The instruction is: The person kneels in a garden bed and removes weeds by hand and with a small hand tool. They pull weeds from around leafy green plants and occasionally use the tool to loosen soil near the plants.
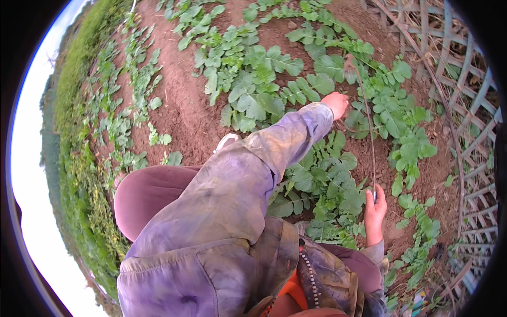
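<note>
My right hand [376, 214], at the lower right, grips the end of a thin-handled hand rake [370, 130]. The tool's soil-brown head, seemingly pronged, lies among leaves farther up the picture. My left arm reaches across the leafy crop, and my left hand [336, 105] is low over the soil, close to the rake's shaft. Its fingers are bent and partly turned away, so whether they pinch something is unclear. Broad lobed green leaves [253, 99] grow beside the left wrist, and another leafy clump [332, 186] stands between my two hands.
A weathered lattice fence [471, 130] borders the bed on the right, with a long bent stick [439, 75] along it. More crop rows [134, 75] and bare reddish soil [182, 103] spread to the left. My knee [154, 198] and a white shoe [226, 141] are beside the plants.
</note>
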`<state>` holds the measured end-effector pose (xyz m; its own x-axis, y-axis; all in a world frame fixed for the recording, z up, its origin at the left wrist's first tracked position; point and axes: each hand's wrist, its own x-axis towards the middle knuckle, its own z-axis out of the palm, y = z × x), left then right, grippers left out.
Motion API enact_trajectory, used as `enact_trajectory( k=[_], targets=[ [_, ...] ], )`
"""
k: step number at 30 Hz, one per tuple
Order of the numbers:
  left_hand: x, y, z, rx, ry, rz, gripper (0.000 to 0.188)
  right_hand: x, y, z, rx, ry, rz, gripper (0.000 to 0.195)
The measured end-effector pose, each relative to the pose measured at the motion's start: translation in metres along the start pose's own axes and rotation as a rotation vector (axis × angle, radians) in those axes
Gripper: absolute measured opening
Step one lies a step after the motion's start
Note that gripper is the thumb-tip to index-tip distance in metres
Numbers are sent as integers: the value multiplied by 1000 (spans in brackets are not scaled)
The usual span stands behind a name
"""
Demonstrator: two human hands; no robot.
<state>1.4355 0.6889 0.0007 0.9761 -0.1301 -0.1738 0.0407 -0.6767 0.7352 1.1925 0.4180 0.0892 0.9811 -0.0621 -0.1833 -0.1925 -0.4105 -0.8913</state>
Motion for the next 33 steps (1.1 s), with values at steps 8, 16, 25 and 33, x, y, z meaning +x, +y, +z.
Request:
enact_trajectory(
  k=[8, 16, 25, 33],
  targets=[
    [-107, 32, -270, 682, -423, 111, 27, 66, -85, 12, 27, -179, -164, 34],
    [-284, -92, -350, 426, -116, -390, 67, 93, -170, 135, 74, -657, -163, 30],
    [-222, -200, -285, 471, 417, 15, 65, 84, -199, 346, -71, -765, -260, 34],
    [-181, -326, -326, 426, 343, -76, 58, 124, -209, 483, -477, -663, -540, 40]
  ],
)
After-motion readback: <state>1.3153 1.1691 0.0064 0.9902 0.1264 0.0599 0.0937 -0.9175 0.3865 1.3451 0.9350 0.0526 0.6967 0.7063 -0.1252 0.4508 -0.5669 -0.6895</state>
